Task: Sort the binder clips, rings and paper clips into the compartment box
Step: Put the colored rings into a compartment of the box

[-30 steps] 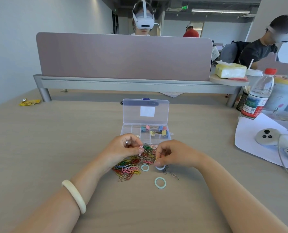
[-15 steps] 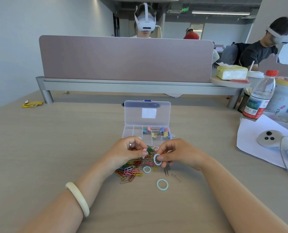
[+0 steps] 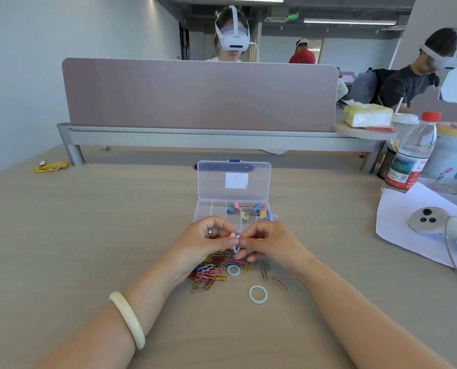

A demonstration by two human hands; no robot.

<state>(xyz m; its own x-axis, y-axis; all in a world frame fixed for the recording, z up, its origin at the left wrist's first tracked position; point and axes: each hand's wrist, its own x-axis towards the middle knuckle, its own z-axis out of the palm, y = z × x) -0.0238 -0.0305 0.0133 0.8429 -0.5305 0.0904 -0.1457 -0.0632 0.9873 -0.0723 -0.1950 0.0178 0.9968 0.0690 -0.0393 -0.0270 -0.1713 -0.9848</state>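
A clear compartment box stands open on the desk, lid upright, with coloured binder clips in its right compartments. In front of it lies a heap of coloured paper clips, partly hidden by my hands. My left hand and my right hand meet above the heap, fingertips pinched together on a small blue ring with a pink piece beside it. A small pale blue ring lies at the heap's edge and a bigger one nearer me.
A purple divider closes the desk's far side. At right are a water bottle, a white sheet with a grey controller and cable. A yellow wrapper lies far left. People with headsets sit beyond.
My right hand lifted the blue ring off the desk and brought it up to my left hand; both hands now pinch it together, closer to the box.
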